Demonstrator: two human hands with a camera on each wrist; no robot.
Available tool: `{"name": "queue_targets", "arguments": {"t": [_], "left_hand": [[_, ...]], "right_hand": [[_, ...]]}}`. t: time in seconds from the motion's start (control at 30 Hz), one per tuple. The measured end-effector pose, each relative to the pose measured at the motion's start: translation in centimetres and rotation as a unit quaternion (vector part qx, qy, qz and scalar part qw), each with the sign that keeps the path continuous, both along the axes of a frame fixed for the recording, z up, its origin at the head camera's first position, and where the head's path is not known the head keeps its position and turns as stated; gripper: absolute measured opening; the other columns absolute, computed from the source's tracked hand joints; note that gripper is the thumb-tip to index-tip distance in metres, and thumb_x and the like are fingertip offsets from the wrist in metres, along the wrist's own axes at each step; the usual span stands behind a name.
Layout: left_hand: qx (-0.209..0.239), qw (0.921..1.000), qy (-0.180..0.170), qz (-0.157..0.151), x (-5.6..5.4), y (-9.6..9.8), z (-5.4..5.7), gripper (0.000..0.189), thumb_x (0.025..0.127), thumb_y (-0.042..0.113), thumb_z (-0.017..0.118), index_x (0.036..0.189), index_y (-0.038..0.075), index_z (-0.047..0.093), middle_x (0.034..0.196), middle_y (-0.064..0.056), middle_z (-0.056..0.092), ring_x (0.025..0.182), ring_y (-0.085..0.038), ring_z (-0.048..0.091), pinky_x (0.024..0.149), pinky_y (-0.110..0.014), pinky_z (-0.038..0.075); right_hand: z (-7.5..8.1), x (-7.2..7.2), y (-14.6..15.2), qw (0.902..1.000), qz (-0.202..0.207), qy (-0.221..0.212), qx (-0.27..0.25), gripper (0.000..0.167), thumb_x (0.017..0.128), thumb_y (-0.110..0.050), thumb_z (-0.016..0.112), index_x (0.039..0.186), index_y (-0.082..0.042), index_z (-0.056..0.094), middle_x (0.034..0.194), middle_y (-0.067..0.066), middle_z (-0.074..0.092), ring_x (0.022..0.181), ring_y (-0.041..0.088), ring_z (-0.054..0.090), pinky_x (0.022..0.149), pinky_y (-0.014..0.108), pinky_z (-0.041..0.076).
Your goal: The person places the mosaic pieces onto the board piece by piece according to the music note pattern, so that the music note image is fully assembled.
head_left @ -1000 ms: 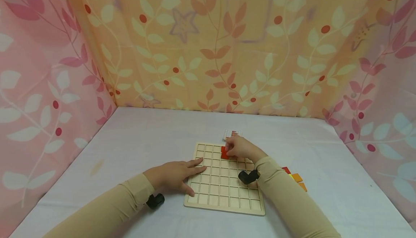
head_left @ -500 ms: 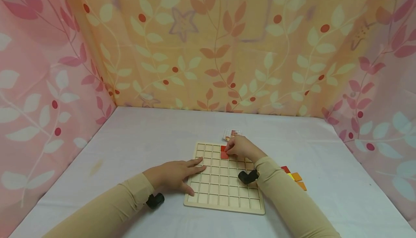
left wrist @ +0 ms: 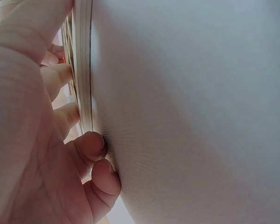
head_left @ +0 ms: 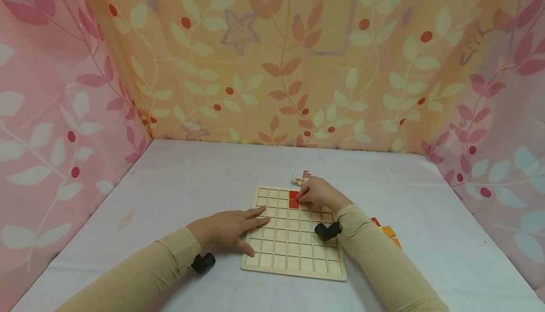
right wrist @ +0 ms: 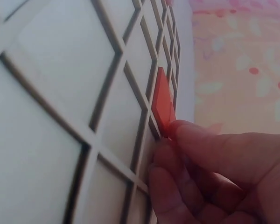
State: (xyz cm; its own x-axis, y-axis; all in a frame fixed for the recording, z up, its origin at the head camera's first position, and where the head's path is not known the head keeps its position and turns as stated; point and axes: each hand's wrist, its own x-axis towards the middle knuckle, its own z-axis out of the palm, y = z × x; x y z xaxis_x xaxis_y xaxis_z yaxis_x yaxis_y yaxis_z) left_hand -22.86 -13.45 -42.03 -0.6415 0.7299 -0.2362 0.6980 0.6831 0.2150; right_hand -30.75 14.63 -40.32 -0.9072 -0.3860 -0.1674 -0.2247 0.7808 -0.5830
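Observation:
A wooden grid board (head_left: pixel 281 248) lies on the table. My left hand (head_left: pixel 227 229) rests on its left edge, fingers spread; in the left wrist view two fingertips (left wrist: pixel 105 179) touch the cloth beside the board's side. Two square red tiles sit one in front of the other near the board's far edge. My right hand (head_left: pixel 321 193) pinches the nearer red tile (head_left: pixel 294 203) at its right side between thumb and fingers. In the right wrist view this red tile (right wrist: pixel 162 100) lies at a grid cell, its corner at the thumb tip. The farther red tile (head_left: pixel 294 194) is partly covered by the fingers.
A small printed pattern card (head_left: pixel 302 176) lies beyond the board, partly behind my right hand. Loose orange tiles (head_left: pixel 389 231) and a red tile (head_left: pixel 374 220) lie right of the board, partly hidden by my right sleeve. Patterned cloth (head_left: pixel 281 66) walls the table in.
The nearer red tile has changed tilt and now looks flat in line with the farther one. My right hand has shifted slightly right, showing more of both tiles. My left hand stays put.

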Motion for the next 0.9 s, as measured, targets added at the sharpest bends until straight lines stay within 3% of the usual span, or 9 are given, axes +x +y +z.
{"name": "queue_targets", "arguments": {"t": [0.2,0.53,0.9], "left_hand": [[-0.001,1.0000,-0.001,-0.001,0.0,0.0,0.0,0.088,0.072,0.076,0.043,0.145,0.039,0.012,0.154,0.009,0.003,0.133,-0.023,0.030,0.101,-0.044,0.033],[-0.005,1.0000,-0.001,0.002,0.0,0.1,0.1,0.089,0.071,0.075,0.045,0.145,0.038,0.013,0.154,0.008,0.003,0.134,-0.022,0.027,0.102,-0.043,0.031],[-0.005,1.0000,-0.002,0.005,0.1,0.2,0.2,0.088,0.071,0.075,0.044,0.145,0.038,0.013,0.154,0.008,0.003,0.134,-0.022,0.027,0.102,-0.044,0.031]], "right_hand": [[0.3,0.2,1.1,0.9995,0.029,0.007,-0.006,0.007,0.083,-0.014,0.067,0.083,-0.014,0.074,0.082,-0.004,0.066,0.076,0.011,0.055,0.071,0.030,0.046],[1.8,0.9,4.8,0.9995,-0.007,-0.027,-0.015,0.012,0.083,-0.012,0.065,0.093,-0.009,0.072,0.091,0.001,0.067,0.082,0.015,0.054,0.076,0.034,0.044],[1.9,2.4,8.8,0.9991,-0.015,-0.040,-0.006,0.015,0.083,-0.008,0.064,0.095,-0.008,0.071,0.094,0.003,0.065,0.078,0.016,0.053,0.069,0.031,0.046]]}}
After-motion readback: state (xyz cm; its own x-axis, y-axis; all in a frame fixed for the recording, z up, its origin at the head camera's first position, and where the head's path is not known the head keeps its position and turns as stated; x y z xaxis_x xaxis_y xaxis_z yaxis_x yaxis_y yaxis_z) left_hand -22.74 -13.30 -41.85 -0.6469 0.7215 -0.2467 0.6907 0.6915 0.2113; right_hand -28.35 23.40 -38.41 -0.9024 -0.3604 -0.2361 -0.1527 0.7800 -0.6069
